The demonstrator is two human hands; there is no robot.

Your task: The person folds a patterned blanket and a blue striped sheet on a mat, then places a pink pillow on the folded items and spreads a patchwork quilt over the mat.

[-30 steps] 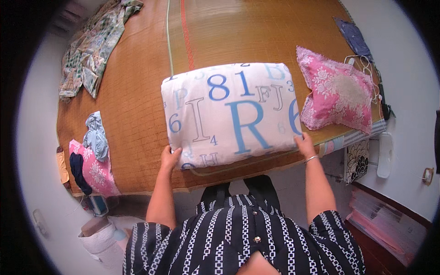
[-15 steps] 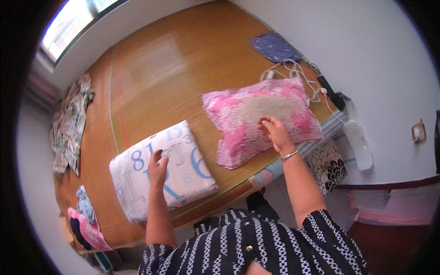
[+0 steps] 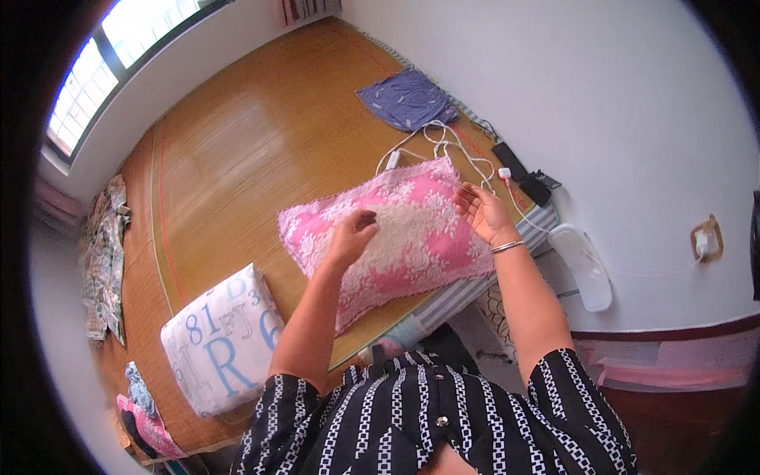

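Here's the pink pillow (image 3: 412,245), white-flowered with a pale middle, lying aslant on the brown mat (image 3: 222,190) near the bed's front edge. Left hand (image 3: 352,237) over its left half, fingers loosely curled, thumb apart from them! Right hand (image 3: 484,215) at the far right corner, palm turned inward, fingers loosely spread, a bracelet (image 3: 507,247) on that wrist. Whether either one touches the fabric, I can't tell. Just left of the pillow sits a folded white cloth (image 3: 218,340), printed all over with big letters and numerals in blues and greys. Past the pillow, white cords (image 3: 437,133) loop beside a blue cloth (image 3: 408,99); far left, rumpled patterned fabric (image 3: 107,261) lies along the edge.
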